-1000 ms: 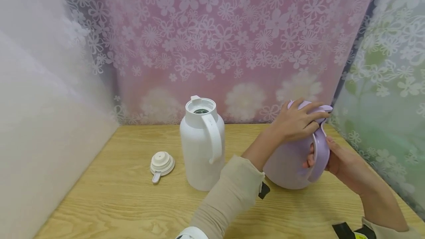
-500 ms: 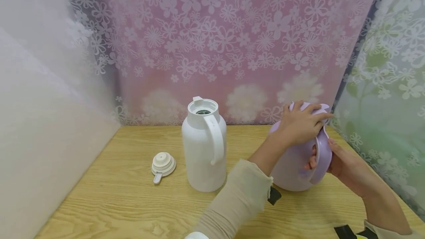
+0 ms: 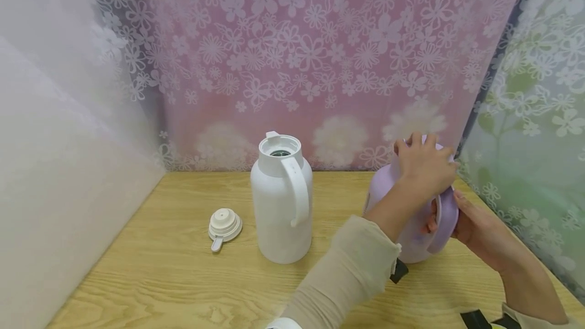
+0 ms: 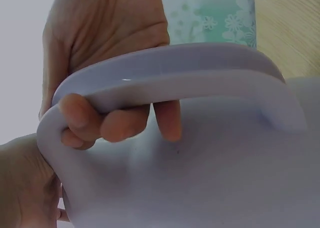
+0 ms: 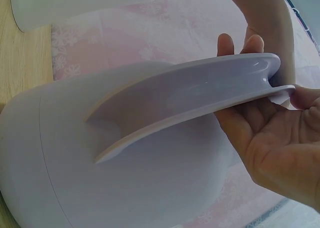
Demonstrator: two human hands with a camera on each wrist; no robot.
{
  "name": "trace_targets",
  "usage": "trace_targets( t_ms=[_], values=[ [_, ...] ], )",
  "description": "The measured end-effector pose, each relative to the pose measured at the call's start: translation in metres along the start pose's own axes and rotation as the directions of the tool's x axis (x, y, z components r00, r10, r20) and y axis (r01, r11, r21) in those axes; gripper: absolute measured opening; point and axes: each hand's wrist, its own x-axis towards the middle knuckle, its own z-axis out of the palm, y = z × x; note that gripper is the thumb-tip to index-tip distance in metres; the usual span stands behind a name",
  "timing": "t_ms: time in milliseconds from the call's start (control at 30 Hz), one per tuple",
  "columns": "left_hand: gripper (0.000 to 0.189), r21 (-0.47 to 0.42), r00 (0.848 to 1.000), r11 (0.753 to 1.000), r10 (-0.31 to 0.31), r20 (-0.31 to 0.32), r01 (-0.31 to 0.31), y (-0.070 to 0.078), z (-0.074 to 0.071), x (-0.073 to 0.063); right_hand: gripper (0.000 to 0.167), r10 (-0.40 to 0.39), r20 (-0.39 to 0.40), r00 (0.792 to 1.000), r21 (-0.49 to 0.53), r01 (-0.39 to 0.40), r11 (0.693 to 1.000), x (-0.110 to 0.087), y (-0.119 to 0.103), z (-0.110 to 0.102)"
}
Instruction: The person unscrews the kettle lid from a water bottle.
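A purple vacuum jug (image 3: 383, 183) stands at the right of the wooden table. My left hand (image 3: 422, 164) lies over its top, fingers bent down around the purple lid (image 3: 424, 139), which is mostly hidden under them. With my right hand (image 3: 480, 227) I hold the jug's handle (image 3: 447, 222); the fingers pass through its loop, as the left wrist view shows with the fingertips (image 4: 122, 124) below the handle. A white vacuum jug (image 3: 281, 207) stands upright in the middle, its mouth uncovered and its handle toward me. Left of it lies a cream stopper (image 3: 225, 223) with a small tab.
The wooden table (image 3: 151, 268) reaches back to a pink flowered curtain (image 3: 274, 65). A pale wall (image 3: 68, 141) bounds the left side, and a green flowered sheet (image 3: 534, 141) stands close behind the right hand. The white jug is beside the left forearm.
My left hand has turned on the purple jug's lid, its fingers going from pointing right to pointing away from me and bending more. The left forearm has shifted right. The right hand keeps the handle.
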Motion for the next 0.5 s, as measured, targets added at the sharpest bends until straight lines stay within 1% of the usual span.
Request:
trace_targets(
  t_ms=[133, 267, 433, 500],
  values=[
    [0.037, 0.03, 0.999, 0.999, -0.017, -0.03, 0.017, 0.002, 0.0, 0.0, 0.057, -0.008, -0.011, 1.0, -0.02, 0.008, 1.0, 0.001, 0.0, 0.0],
    [0.043, 0.0, 0.999, 1.0, -0.008, -0.052, 0.008, -0.002, 0.002, 0.0, 0.056, -0.018, 0.002, 1.0, -0.023, 0.018, 1.0, 0.001, 0.0, 0.001],
    [0.049, -0.055, 0.998, 0.997, 0.042, -0.052, -0.045, -0.014, 0.007, 0.0, 0.058, -0.008, 0.004, 1.0, 0.013, 0.008, 1.0, 0.001, 0.0, 0.001],
    [0.051, -0.068, 0.994, 0.994, 0.078, -0.071, -0.083, -0.022, 0.01, -0.001, 0.058, -0.006, 0.005, 1.0, 0.031, 0.006, 1.0, 0.001, -0.001, 0.001]
  ],
)
